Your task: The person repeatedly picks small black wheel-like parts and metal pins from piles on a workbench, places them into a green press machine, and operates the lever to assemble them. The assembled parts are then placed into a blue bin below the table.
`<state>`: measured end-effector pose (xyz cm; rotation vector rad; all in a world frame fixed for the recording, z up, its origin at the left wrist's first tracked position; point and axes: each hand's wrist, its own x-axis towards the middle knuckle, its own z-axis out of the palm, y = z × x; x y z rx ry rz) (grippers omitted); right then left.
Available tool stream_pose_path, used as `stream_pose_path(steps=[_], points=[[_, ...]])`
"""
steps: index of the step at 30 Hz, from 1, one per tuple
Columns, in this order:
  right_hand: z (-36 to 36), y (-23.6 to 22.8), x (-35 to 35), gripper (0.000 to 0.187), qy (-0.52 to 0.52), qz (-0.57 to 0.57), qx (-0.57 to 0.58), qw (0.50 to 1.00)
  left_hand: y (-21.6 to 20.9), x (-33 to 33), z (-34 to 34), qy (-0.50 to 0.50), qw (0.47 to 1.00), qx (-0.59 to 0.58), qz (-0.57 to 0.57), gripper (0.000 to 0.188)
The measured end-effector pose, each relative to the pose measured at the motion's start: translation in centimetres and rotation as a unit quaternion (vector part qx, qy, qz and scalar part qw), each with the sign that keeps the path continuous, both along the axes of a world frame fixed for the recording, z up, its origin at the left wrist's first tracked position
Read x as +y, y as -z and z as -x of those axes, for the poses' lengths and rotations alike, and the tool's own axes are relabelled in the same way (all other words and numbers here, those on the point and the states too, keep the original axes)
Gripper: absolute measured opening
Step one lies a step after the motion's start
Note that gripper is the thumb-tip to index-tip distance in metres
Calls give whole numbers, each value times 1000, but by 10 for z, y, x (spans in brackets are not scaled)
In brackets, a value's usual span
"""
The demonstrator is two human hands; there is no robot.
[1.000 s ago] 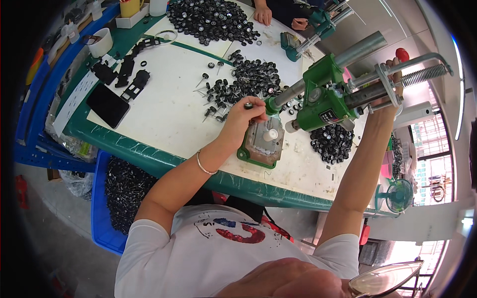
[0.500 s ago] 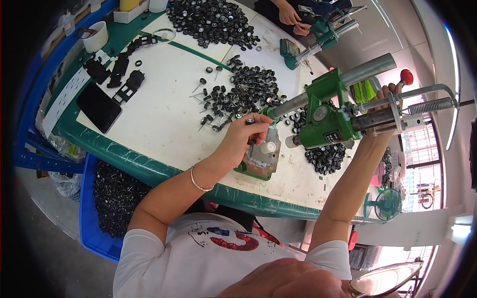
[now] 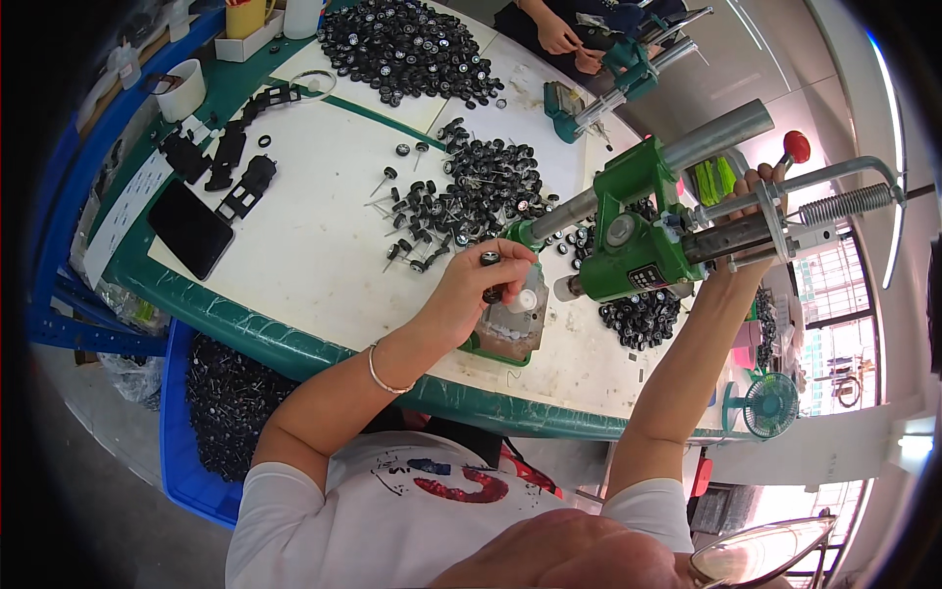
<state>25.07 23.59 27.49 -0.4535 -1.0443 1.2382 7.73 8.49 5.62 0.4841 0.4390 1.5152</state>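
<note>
My left hand (image 3: 478, 291) pinches a small black wheel on a thin metal axle (image 3: 490, 259) over the base plate (image 3: 510, 329) of a green hand press (image 3: 633, 240). A white cylinder (image 3: 527, 300) stands on that base, right by my fingertips. My right hand (image 3: 754, 192) is raised and wrapped around the press's lever, whose red knob (image 3: 796, 147) sticks out above my fingers. A loose heap of black wheels with axles (image 3: 471, 196) lies on the white table (image 3: 294, 245) just beyond my left hand.
A bigger pile of black wheels (image 3: 407, 49) lies at the far edge. Another person's hands (image 3: 569, 39) work at a second green press (image 3: 599, 88). Black plastic parts (image 3: 231, 167), a dark phone (image 3: 189, 229), a tape roll (image 3: 182, 90) sit left. A blue bin of wheels (image 3: 216, 402) stands below the table.
My left hand drew back a little from the press base and now holds a wheel on its axle upright above it. My right hand stays on the lever.
</note>
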Motion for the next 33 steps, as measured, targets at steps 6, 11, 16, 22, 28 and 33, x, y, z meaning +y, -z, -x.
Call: stream_pose_path(steps=[6, 11, 16, 22, 28, 33], points=[[-10, 3, 6, 21, -47, -9, -10, 999, -4, -6, -2, 9, 998, 27, -64, 15], [-28, 12, 23, 24, -92, -56, 5, 994, -8, -8, -2, 39, 994, 79, -72, 16], [-44, 24, 47, 30, -134, -148, -61, 978, -10, -4, 3, 12, 976, 218, -27, 20], [-9, 10, 3, 18, -7, -84, -59, 995, 20, -41, 48, -204, 849, 487, 11, 14], [-38, 12, 54, 17, -156, -62, -19, 986, 42, -69, 73, -237, 719, 649, 75, 20], [-45, 29, 38, 16, -247, -106, -79, 960, 37, -51, 60, -259, 659, 705, 40, 24]])
